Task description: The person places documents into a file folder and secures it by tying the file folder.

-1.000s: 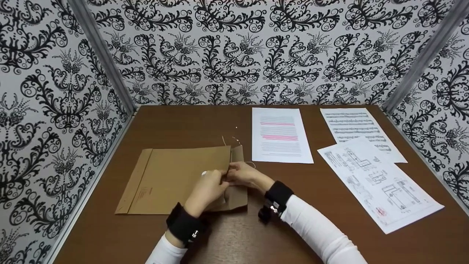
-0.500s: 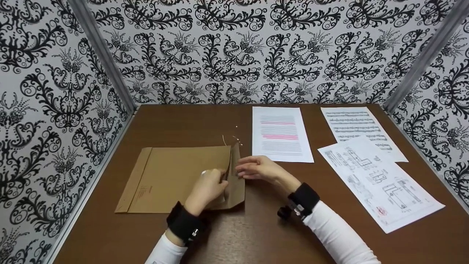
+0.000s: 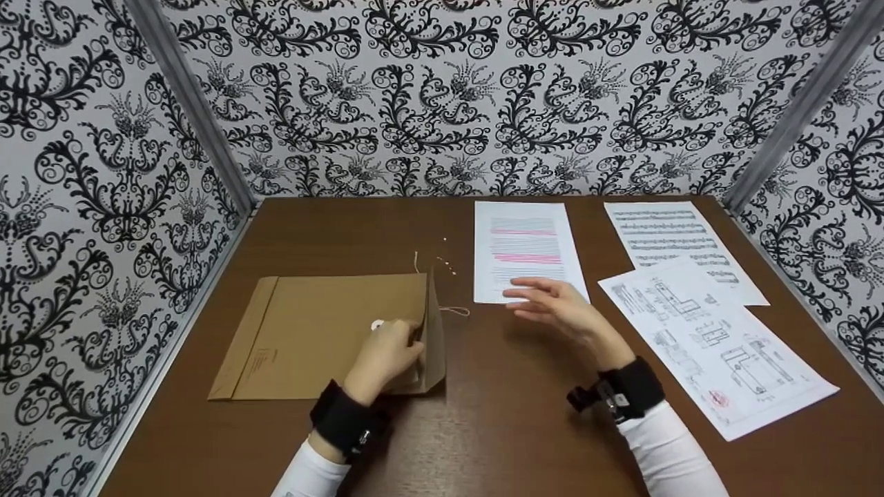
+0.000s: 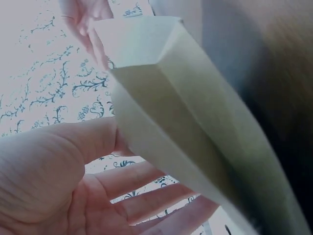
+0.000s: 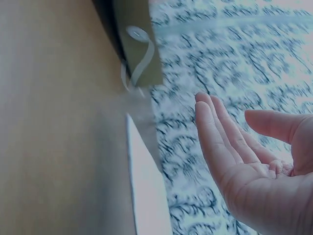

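Observation:
A brown string-tie envelope [image 3: 324, 324] lies on the table at left, its mouth toward the right and its flap [image 3: 435, 338] raised. My left hand [image 3: 388, 352] grips the upper layer at the mouth, beside a white button [image 3: 376, 324]. In the left wrist view the thumb touches the edge of the envelope [image 4: 171, 107], which gapes. A looped string [image 3: 456, 312] sticks out past the flap. My right hand [image 3: 563, 310] hovers with fingers extended near the printed text sheet [image 3: 521, 241], apart from the envelope and holding nothing; the right wrist view shows its palm.
At the right, a technical drawing [image 3: 718, 352] overlaps a sheet of music [image 3: 663, 228]. Small light specks [image 3: 447, 264] lie behind the flap. Patterned walls [image 3: 456, 103] enclose the brown table [image 3: 497, 442] at the back and sides.
My right hand has let go at the envelope's mouth and moved right, its fingers spreading. The flap now stands more upright, and the envelope has shifted slightly left. My left hand keeps its grip.

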Demonstrator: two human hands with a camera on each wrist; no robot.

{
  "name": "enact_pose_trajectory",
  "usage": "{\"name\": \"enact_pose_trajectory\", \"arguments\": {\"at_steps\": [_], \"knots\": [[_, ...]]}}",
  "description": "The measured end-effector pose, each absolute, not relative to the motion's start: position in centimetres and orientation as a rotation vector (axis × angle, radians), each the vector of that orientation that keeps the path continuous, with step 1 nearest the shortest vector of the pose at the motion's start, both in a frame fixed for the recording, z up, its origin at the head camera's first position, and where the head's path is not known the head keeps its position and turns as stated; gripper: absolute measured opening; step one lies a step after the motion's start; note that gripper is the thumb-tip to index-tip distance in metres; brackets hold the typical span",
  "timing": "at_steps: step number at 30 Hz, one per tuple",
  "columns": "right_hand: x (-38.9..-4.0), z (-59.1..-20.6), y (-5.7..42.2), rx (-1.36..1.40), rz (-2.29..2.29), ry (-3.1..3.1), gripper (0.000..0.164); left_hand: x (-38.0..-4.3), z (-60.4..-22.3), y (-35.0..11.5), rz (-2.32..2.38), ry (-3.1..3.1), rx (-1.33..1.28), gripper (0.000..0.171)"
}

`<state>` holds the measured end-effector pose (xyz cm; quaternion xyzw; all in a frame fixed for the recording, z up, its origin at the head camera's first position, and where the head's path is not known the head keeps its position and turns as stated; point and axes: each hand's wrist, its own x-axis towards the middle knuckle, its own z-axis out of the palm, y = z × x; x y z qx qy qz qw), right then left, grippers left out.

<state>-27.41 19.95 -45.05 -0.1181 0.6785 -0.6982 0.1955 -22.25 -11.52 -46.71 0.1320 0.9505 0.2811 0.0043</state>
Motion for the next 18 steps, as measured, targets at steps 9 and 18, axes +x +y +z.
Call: {"name": "enact_pose_trajectory", "arguments": {"at_steps": [9, 18], "knots": [[-27.7, -43.8, 23.1, -0.268, -2.169, 1.817, 0.049, -22.1, -47.5, -11.3, 0.791, 3.020, 0.411, 0.029], [-27.8, -43.2, 24.5, -0.253, -2.265, 1.763, 0.041, -22.0, -47.1, -11.1, 0.703, 3.015, 0.458, 0.014]]}}
